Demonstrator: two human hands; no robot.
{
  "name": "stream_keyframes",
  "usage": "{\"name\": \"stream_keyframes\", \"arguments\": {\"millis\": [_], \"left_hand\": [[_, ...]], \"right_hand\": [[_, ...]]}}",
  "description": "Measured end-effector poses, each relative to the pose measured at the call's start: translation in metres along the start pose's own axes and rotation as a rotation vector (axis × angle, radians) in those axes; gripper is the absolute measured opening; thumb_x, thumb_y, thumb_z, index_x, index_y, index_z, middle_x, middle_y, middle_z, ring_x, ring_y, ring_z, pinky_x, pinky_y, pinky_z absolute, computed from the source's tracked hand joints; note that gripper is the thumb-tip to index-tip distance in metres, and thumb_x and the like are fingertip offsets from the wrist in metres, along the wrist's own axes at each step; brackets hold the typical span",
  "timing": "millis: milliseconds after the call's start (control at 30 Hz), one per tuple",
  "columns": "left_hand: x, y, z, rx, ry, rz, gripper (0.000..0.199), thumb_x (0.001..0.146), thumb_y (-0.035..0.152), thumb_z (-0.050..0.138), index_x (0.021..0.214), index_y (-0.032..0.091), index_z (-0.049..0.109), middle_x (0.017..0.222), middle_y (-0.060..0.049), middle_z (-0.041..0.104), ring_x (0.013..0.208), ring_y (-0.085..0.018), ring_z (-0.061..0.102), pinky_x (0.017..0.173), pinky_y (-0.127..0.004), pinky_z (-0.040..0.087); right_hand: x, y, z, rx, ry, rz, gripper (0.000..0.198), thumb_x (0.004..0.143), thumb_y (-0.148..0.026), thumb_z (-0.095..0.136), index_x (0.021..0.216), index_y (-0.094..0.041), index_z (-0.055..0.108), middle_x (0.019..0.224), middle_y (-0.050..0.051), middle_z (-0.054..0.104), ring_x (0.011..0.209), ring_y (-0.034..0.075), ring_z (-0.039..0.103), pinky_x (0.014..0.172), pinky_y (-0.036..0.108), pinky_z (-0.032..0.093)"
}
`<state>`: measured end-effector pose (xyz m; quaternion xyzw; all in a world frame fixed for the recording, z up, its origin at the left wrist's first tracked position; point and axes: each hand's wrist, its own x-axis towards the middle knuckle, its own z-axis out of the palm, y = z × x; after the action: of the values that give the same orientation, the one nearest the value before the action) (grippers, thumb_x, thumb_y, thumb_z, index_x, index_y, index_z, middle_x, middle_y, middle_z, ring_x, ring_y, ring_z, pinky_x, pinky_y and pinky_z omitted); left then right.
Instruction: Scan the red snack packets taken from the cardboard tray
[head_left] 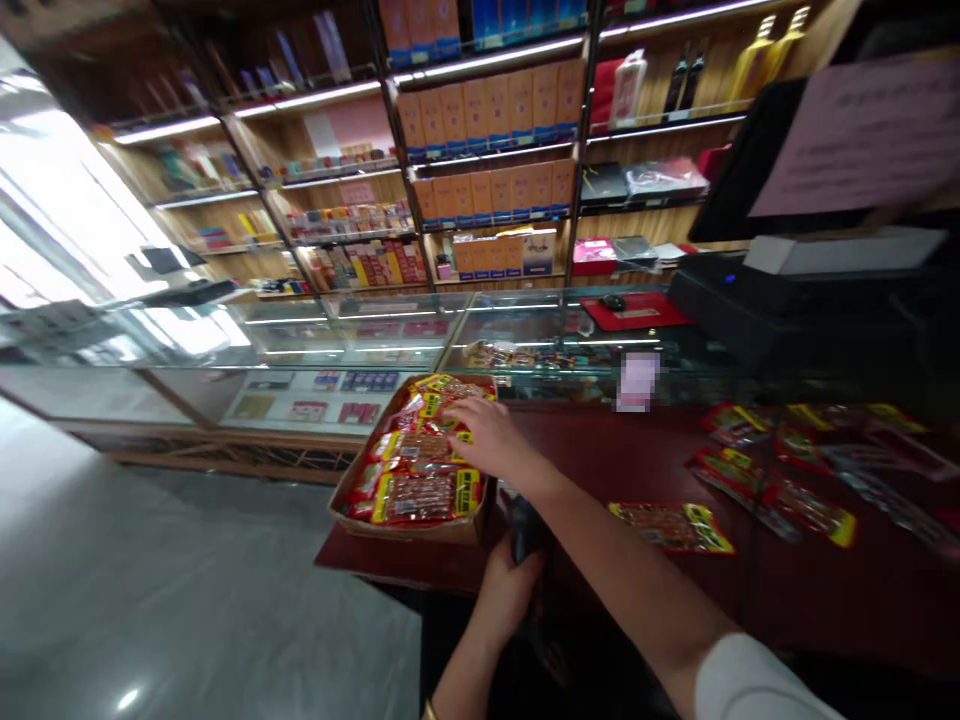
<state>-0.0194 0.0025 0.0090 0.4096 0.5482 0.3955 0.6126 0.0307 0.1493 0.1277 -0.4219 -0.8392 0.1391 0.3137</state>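
Right hand point(484, 432) spread flat, fingers loose, on red snack packets point(420, 470) in the cardboard box point(409, 528) at the desk point(600, 470) edge, left hand point(510, 590) below clenched around a dark scanner point(525, 530): best pinching one packet only.

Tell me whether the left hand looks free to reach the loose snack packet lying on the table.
Probably not right now: the left hand grips a dark object at the table edge, and the right forearm crosses between it and the loose packet.
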Motion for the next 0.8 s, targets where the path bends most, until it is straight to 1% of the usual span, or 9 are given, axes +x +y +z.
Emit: {"name": "stream_keyframes", "arguments": {"millis": [100,200,267,300,367,467,567,700,800], "left_hand": [[0.003,-0.001,-0.002,0.005,-0.033,0.001,0.034,0.077,0.044,0.072,0.097,0.020,0.058,0.050,0.010,0.053,0.031,-0.008,0.041,0.034,-0.019,0.034],[0.004,0.000,-0.002,0.010,-0.052,0.000,0.038,0.076,0.046,0.074,0.098,0.020,0.058,0.050,0.011,0.053,0.032,-0.009,0.042,0.033,-0.019,0.035],[0.002,0.003,0.000,0.023,-0.052,0.000,0.039,0.075,0.047,0.075,0.098,0.020,0.059,0.049,0.011,0.052,0.032,-0.009,0.043,0.032,-0.019,0.035],[0.001,0.004,0.001,0.037,-0.052,0.001,0.039,0.075,0.047,0.075,0.097,0.020,0.059,0.048,0.011,0.052,0.031,-0.009,0.042,0.032,-0.018,0.035],[0.000,0.007,0.004,0.070,-0.056,0.008,0.039,0.076,0.048,0.073,0.099,0.019,0.058,0.048,0.012,0.051,0.030,-0.009,0.042,0.031,-0.018,0.034],[0.000,0.010,0.006,0.109,-0.061,0.021,0.040,0.077,0.049,0.071,0.100,0.019,0.058,0.049,0.011,0.053,0.030,-0.008,0.041,0.031,-0.018,0.034],[-0.001,0.012,0.007,0.128,-0.054,0.024,0.041,0.076,0.050,0.070,0.100,0.018,0.057,0.050,0.011,0.053,0.030,-0.008,0.042,0.031,-0.018,0.035],[-0.013,0.013,0.009,0.144,-0.046,0.035,0.044,0.075,0.051,0.072,0.100,0.018,0.057,0.049,0.011,0.051,0.030,-0.008,0.041,0.031,-0.018,0.034],[-0.031,0.016,0.015,0.162,-0.073,0.051,0.042,0.078,0.049,0.073,0.102,0.017,0.059,0.048,0.011,0.049,0.032,-0.008,0.040,0.033,-0.018,0.034]], "right_hand": [[-0.068,0.049,-0.024,0.016,0.109,0.199,0.036,0.095,-0.025,0.058,0.129,-0.026,0.067,0.140,0.008,0.065,0.132,0.021,0.057,0.115,0.044,0.041],[-0.165,0.111,-0.061,-0.113,0.111,0.476,0.044,0.094,-0.019,0.051,0.136,-0.022,0.064,0.141,0.012,0.064,0.135,0.023,0.056,0.118,0.045,0.041],[-0.225,0.147,-0.087,-0.252,0.037,0.617,0.052,0.090,-0.021,0.055,0.141,-0.019,0.060,0.148,0.014,0.059,0.142,0.028,0.049,0.120,0.049,0.037],[-0.250,0.161,-0.099,-0.297,-0.028,0.641,0.058,0.087,-0.024,0.061,0.144,-0.019,0.057,0.152,0.014,0.055,0.146,0.030,0.044,0.121,0.049,0.036],[-0.282,0.177,-0.115,-0.362,-0.140,0.672,0.072,0.079,-0.027,0.071,0.148,-0.021,0.053,0.154,0.014,0.053,0.150,0.033,0.039,0.121,0.052,0.034],[-0.289,0.176,-0.121,-0.407,-0.230,0.641,0.079,0.074,-0.022,0.076,0.149,-0.025,0.051,0.145,0.013,0.061,0.143,0.033,0.048,0.121,0.056,0.029],[-0.269,0.162,-0.114,-0.391,-0.258,0.588,0.061,0.076,-0.021,0.077,0.135,-0.027,0.062,0.126,0.010,0.069,0.124,0.031,0.061,0.115,0.055,0.034],[-0.243,0.152,-0.110,-0.310,-0.297,0.592,0.038,0.070,-0.020,0.084,0.106,-0.024,0.072,0.120,0.009,0.065,0.115,0.029,0.061,0.099,0.041,0.045],[-0.234,0.153,-0.112,-0.258,-0.356,0.614,0.049,0.068,-0.017,0.083,0.114,-0.025,0.067,0.122,0.008,0.065,0.117,0.028,0.061,0.097,0.039,0.044]]}}
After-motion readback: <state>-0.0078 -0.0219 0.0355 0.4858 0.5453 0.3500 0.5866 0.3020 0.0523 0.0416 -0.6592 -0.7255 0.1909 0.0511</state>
